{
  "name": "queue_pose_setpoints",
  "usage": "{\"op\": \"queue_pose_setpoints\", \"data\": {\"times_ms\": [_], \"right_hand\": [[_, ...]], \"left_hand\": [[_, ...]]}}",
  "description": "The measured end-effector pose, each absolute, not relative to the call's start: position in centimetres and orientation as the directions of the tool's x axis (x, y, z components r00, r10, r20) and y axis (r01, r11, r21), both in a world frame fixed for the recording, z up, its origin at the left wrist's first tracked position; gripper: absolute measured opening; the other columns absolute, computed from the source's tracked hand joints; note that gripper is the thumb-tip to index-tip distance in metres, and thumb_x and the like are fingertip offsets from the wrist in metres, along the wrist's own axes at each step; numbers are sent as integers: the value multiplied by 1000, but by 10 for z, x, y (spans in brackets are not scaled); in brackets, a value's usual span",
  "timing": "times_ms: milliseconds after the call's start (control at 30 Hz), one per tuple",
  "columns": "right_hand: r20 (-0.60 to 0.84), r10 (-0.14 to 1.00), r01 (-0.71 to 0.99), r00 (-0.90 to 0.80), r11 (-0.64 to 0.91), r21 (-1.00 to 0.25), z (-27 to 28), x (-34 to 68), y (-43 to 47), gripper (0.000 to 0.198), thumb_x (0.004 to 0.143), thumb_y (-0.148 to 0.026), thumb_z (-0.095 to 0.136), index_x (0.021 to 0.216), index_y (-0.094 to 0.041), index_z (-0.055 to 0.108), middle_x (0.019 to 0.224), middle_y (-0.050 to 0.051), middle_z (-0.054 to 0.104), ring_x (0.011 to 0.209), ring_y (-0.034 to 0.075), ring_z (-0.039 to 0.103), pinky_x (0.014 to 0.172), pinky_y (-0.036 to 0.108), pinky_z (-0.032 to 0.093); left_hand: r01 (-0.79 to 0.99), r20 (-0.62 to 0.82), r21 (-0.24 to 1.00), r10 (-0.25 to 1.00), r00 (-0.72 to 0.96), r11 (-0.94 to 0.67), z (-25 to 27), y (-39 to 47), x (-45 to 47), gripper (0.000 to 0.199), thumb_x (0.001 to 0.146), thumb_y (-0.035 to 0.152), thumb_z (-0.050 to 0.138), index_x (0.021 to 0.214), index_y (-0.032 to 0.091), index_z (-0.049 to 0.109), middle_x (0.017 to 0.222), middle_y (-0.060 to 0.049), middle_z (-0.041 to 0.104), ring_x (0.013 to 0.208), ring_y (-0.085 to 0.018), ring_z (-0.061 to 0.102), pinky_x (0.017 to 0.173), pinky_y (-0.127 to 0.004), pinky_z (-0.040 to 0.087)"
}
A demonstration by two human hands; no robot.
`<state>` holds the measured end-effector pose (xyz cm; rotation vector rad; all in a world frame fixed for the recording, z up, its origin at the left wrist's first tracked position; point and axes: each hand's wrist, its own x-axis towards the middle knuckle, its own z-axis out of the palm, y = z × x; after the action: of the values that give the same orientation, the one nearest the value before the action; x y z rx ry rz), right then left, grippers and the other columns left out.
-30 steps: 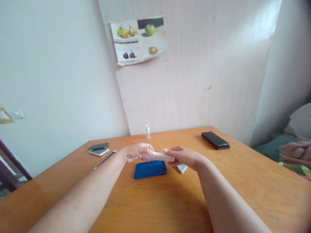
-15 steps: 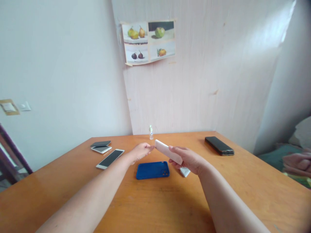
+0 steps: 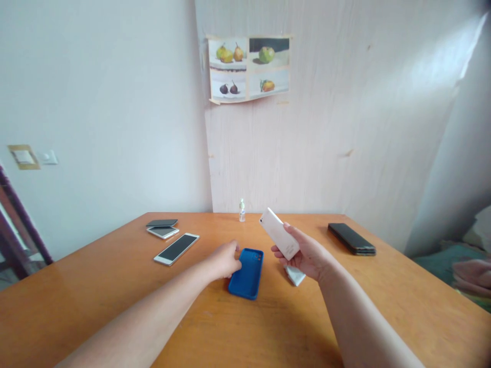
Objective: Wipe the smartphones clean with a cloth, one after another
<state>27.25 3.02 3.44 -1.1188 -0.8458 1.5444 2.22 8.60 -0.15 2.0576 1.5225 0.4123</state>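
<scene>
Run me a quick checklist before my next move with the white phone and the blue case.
1. White phone held: ok, the right hand has it by its lower end.
2. White phone apart from the blue case: ok, it is held up to the right of the case.
3. Left hand at the blue case: ok, it is at the case's left edge.
4. Table free just below the right hand: not ok, a pale flat object lies there, partly hidden.
5. White phone's screen undamaged: cannot tell, its back faces the camera.
6. Small bottle upright: ok, it stands near the table's far edge.
</scene>
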Motion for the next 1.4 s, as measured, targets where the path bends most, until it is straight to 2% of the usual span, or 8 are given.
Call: {"op": "queue_pose_setpoints", "data": {"times_ms": [133, 333, 467, 567, 833, 1100, 1267, 1400], "right_hand": [[-190, 982, -224, -11, -188, -956, 32, 268, 29, 57, 82, -62, 63, 110, -12, 63, 89, 17, 70, 70, 19, 64, 54, 26, 50], [-97, 994, -24, 42, -96, -995, 36, 253, 20, 50, 78, -61, 67, 100, -16, 66, 74, 8, 65, 59, 15, 57, 46, 23, 41], [-75, 997, 138, 23, -78, -987, 42, 244, 14, 48, 78, -61, 65, 99, -18, 67, 67, 2, 59, 53, 12, 51, 44, 22, 33], [-32, 995, 321, 94, -61, -945, 41, 243, 14, 50, 76, -63, 65, 102, -20, 68, 70, 3, 61, 58, 15, 55, 50, 25, 38], [147, 982, 693, 120, 23, -721, 28, 237, 12, 58, 69, -67, 70, 108, -24, 72, 84, 9, 71, 80, 27, 64, 66, 32, 40], [128, 991, 922, 39, 13, -387, 35, 212, -10, 54, 79, -65, 58, 115, -26, 69, 92, 14, 73, 87, 34, 66, 67, 36, 38], [86, 996, 991, 2, 10, -135, 43, 198, -20, 50, 89, -62, 43, 117, -27, 64, 91, 11, 72, 86, 31, 68, 67, 35, 40], [63, 998, 999, 0, 2, -38, 42, 196, -22, 48, 90, -62, 39, 113, -27, 64, 93, 11, 71, 87, 30, 68, 68, 36, 42]], "left_hand": [[735, -82, 651, 944, 320, -193, -3, 74, 25, 36, 76, 28, 59, 111, 18, 54, 62, 1, 65, 48, -18, 62, 48, -25, 41], [690, 184, 652, 949, 258, -314, 4, 94, 27, 28, 78, 17, 54, 106, 18, 59, 109, -10, 69, 102, -23, 62, 84, -30, 47], [680, 226, 617, 917, 328, -395, -7, 100, 32, 28, 75, 17, 59, 102, 20, 64, 99, -5, 69, 92, -22, 63, 80, -30, 46], [696, 238, 588, 910, 338, -413, -17, 98, 32, 19, 71, 19, 64, 90, 21, 66, 91, -4, 68, 87, -22, 62, 77, -30, 44], [718, 195, 622, 950, 242, -311, -18, 102, 20, 9, 75, 27, 64, 81, 21, 65, 74, -3, 66, 75, -21, 61, 66, -28, 41], [643, 177, 706, 952, 248, -299, -14, 102, 21, 20, 82, 23, 53, 93, 20, 69, 87, -3, 72, 85, -19, 63, 71, -26, 45], [656, 139, 704, 959, 249, -272, -13, 97, 22, 22, 78, 21, 53, 94, 21, 69, 93, -3, 73, 87, -19, 64, 69, -24, 44], [683, 103, 686, 963, 250, -251, -13, 95, 24, 23, 77, 22, 54, 94, 23, 69, 95, -4, 74, 87, -20, 64, 68, -25, 44]]}}
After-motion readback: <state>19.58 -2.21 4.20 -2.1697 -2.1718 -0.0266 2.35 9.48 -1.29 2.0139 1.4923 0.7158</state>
